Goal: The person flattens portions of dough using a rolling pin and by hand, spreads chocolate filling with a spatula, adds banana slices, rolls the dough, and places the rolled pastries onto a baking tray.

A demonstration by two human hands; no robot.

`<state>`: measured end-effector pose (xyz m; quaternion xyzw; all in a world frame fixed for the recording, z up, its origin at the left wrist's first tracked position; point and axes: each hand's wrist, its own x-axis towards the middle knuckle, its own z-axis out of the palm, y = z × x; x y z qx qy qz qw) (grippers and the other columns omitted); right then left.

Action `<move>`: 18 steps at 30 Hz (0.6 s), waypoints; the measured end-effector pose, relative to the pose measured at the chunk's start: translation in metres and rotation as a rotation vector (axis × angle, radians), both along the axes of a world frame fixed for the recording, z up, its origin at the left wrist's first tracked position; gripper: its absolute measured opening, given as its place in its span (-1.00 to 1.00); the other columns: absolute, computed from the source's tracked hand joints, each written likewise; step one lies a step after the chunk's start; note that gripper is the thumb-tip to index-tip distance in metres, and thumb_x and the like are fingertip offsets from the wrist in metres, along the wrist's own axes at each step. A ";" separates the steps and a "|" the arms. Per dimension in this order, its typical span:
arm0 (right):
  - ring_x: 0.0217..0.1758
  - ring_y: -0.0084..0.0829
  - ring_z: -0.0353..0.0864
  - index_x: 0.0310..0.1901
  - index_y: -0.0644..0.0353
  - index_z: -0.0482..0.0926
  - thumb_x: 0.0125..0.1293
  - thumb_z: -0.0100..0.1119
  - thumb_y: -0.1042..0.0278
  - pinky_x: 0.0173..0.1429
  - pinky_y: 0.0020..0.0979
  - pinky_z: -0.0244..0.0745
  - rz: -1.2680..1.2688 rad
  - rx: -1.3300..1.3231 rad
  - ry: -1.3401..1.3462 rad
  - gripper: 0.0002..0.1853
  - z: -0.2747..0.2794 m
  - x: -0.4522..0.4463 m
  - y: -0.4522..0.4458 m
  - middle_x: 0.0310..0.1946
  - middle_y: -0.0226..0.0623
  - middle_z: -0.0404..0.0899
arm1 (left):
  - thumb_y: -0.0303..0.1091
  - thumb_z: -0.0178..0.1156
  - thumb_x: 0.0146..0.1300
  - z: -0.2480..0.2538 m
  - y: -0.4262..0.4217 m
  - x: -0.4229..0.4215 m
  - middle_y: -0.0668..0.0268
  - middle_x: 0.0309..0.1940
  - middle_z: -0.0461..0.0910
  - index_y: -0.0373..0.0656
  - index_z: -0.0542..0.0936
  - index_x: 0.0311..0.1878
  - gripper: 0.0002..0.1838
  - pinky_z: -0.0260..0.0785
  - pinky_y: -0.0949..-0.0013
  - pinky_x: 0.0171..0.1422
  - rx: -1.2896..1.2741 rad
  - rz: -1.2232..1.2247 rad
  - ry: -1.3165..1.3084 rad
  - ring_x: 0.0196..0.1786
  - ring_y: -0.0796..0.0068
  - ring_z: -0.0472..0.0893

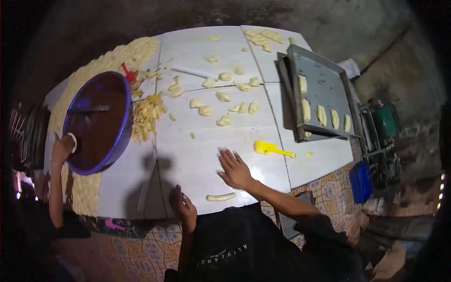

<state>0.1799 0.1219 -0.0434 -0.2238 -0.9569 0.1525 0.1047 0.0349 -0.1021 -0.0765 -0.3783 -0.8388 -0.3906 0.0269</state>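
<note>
My right hand (236, 171) is spread with its palm down over the white tabletop (197, 164), holding nothing. A rolled strip of pale dough (221, 197) lies between my two hands, close to the table's near edge. My left hand (184, 207) is just beyond that edge, left of the rolled dough, its fingers apart and nothing in them. A yellow scoop (275, 149) rests to the right of my right hand. Several loose dough lumps (224, 121) are scattered farther up the table.
At right, a metal tray (322, 87) holds several rolled dough pieces. A purple basin (127, 129) of brown filling stands at left, with another person's hand (62, 149) at its rim. Beside it lie yellowish strips (146, 115), a red scoop (128, 73) and massed dough pieces (115, 58).
</note>
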 end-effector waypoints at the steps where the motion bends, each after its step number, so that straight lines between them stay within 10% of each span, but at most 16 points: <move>1: 0.68 -0.10 -0.03 0.46 0.42 0.21 0.53 -0.09 0.00 0.68 0.00 -0.12 0.020 0.053 -0.051 -0.31 0.001 -0.034 0.004 0.59 0.05 0.03 | -0.49 -0.01 0.49 -0.001 -0.001 -0.001 -0.11 0.18 0.51 -0.38 0.45 0.30 -0.63 0.29 -0.04 0.40 0.010 -0.007 -0.012 0.28 -0.14 0.46; 6: 0.70 -0.24 -0.04 0.54 0.17 0.17 0.52 -0.08 -0.06 0.69 -0.05 -0.10 0.556 -0.019 -0.169 -0.30 -0.002 -0.021 0.001 0.63 -0.20 0.01 | -0.51 -0.02 0.49 -0.032 -0.010 -0.003 -0.07 0.18 0.53 -0.38 0.45 0.30 -0.64 0.31 -0.09 0.39 0.119 0.063 -0.058 0.26 -0.14 0.48; 12: 0.69 -0.06 -0.11 0.51 0.41 0.13 0.45 0.00 -0.08 0.69 0.02 -0.15 -0.027 0.023 -0.152 -0.19 -0.004 -0.075 0.030 0.60 0.08 -0.01 | -0.46 -0.02 0.46 0.000 0.002 0.004 -0.11 0.14 0.55 -0.43 0.51 0.21 -0.65 0.27 -0.09 0.44 0.164 0.099 0.025 0.28 -0.18 0.47; 18: 0.61 -0.13 0.16 0.43 0.27 0.35 0.48 0.03 0.12 0.64 -0.03 0.03 0.731 -0.173 -0.050 -0.41 0.001 -0.043 -0.016 0.50 -0.07 0.26 | -0.42 -0.09 0.54 -0.033 -0.009 -0.003 -0.11 0.12 0.56 -0.38 0.53 0.16 -0.69 0.34 -0.10 0.34 0.213 0.104 -0.049 0.20 -0.20 0.52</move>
